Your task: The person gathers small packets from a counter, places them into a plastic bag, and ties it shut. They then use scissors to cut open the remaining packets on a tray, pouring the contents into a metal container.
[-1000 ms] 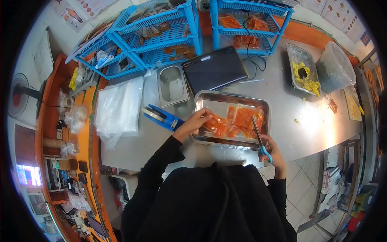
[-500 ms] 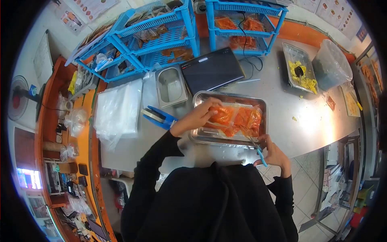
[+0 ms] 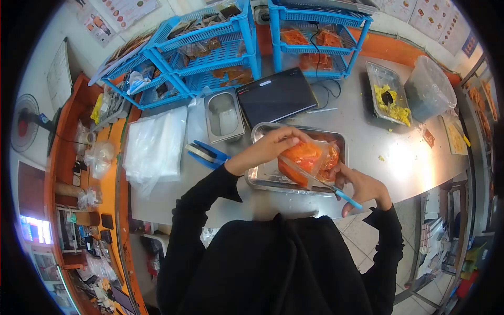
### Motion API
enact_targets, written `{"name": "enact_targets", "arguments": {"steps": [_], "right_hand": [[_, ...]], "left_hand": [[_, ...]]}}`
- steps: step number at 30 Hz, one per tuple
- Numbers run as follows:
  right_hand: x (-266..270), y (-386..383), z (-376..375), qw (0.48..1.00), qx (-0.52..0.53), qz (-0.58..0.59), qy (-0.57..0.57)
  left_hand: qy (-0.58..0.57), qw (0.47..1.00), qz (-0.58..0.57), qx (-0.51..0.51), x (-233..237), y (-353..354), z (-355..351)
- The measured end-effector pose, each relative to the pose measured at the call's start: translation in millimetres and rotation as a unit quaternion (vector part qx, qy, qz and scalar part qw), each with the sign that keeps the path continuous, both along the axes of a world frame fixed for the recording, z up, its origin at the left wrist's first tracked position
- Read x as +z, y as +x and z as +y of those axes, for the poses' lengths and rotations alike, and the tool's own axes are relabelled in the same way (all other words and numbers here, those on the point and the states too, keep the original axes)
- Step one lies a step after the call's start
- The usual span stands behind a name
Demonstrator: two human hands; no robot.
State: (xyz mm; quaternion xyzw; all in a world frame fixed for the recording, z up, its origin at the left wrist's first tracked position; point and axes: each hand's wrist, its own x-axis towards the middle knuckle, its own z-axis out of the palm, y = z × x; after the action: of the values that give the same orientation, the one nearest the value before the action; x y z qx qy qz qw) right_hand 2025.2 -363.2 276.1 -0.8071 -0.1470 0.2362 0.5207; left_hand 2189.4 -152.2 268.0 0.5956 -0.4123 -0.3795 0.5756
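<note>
My left hand point(image 3: 278, 146) is closed on the upper edge of a clear plastic bag of orange food point(image 3: 303, 156), tilted up over a metal tray point(image 3: 261, 181). My right hand point(image 3: 363, 186) grips scissors with light-blue handles point(image 3: 348, 199); their blades point left and overlap the bag's lower right edge. Behind the raised bag, another bag of orange food point(image 3: 331, 157) lies at the right side of the tray, partly hidden by it and by my right fingers.
A blue tape dispenser point(image 3: 209, 154), clear plastic sheets point(image 3: 155, 144) and a small steel container point(image 3: 224, 116) are left of the tray. Behind stand a dark flat device point(image 3: 277, 97) and blue racks point(image 3: 207, 60). A tray of yellow food point(image 3: 391, 100) and a clear bucket point(image 3: 431, 89) sit right.
My left hand has lifted and tilted the bag rightward, uncovering the tray's left floor. The scissors in my right hand have swung, handles outward, with the blades now at the bag's edge.
</note>
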Motion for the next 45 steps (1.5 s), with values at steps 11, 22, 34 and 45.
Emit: {"name": "enact_targets", "arguments": {"steps": [11,22,34,45], "right_hand": [[-29.2,5.7,3.6,0.906,-0.016,0.148,0.396],[-5.7,25.0,-15.1,0.982,0.079,0.051,0.167],[-12.0,26.4,1.9,0.900,0.056,0.195,0.385],[2.7,18.6,4.0,0.908,-0.016,0.173,0.383]], "left_hand": [[0.051,0.993,-0.106,0.010,7.2,-14.0,21.9],[0.050,0.996,-0.077,0.002,12.7,-18.3,16.2],[-0.062,0.913,-0.402,0.000,19.8,-19.9,19.8],[-0.081,0.911,-0.366,0.169,22.9,-27.1,23.7]]}}
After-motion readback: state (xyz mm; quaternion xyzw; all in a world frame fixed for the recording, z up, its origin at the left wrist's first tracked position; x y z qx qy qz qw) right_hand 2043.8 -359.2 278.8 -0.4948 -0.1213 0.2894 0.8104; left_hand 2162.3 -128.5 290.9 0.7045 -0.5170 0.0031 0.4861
